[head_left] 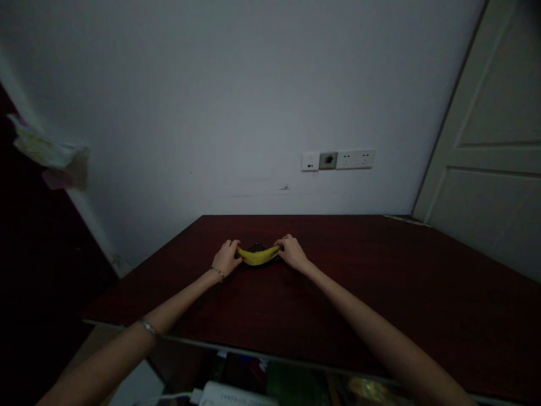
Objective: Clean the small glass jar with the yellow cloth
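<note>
The fingers of the person's left hand point(225, 259) pinch one end of a yellow banana point(257, 257), and the fingers of the right hand point(293, 254) pinch its opposite end. The banana stretches crosswise between the two hands, its middle bowing toward the person and its tips turning up and away. Directly behind it shows part of a dark object point(256, 247); the light is too dim to tell what that is, or whether the fruit touches it. A thin bracelet point(218, 273) circles the left wrist, and a wider band point(149, 326) sits farther up the same forearm. Both bare arms reach in over a dark reddish table point(359, 265), the hands being nearer its far edge than its front. Below the front edge, a white block point(234, 395) with a white cable point(169, 396) lies near a green item point(291, 383). Beyond the table rises a pale wall point(236, 101) with a row of sockets point(338, 160) to the right of the hands. A panelled door point(494, 146) stands at the far right, and crumpled sheets point(51, 151) hang at the left.
</note>
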A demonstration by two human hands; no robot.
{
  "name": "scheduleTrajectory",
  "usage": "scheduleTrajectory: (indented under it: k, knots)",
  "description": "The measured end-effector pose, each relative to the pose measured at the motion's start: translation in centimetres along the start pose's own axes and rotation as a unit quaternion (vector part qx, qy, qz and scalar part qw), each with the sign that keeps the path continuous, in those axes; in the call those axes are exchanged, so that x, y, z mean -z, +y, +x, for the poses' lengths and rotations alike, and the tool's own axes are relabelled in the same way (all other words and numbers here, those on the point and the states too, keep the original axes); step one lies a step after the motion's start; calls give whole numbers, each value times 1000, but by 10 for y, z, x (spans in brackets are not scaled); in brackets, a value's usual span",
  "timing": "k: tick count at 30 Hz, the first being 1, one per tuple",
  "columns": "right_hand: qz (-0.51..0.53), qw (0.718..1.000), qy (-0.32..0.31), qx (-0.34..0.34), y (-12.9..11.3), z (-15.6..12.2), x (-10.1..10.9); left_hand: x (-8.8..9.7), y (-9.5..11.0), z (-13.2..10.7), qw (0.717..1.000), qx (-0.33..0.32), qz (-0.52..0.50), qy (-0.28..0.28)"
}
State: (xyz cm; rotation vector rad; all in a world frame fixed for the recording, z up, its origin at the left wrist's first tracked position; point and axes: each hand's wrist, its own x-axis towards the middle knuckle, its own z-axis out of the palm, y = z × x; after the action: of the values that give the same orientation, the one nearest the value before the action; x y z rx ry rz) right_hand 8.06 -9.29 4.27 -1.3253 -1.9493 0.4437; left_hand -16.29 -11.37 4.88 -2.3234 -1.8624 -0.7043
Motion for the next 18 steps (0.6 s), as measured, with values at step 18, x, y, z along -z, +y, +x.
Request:
scheduleTrajectory:
  k: [18]
  knots:
    - [282, 931, 136, -186, -16, 41, -78, -57, 10, 40, 747, 307, -579, 110]
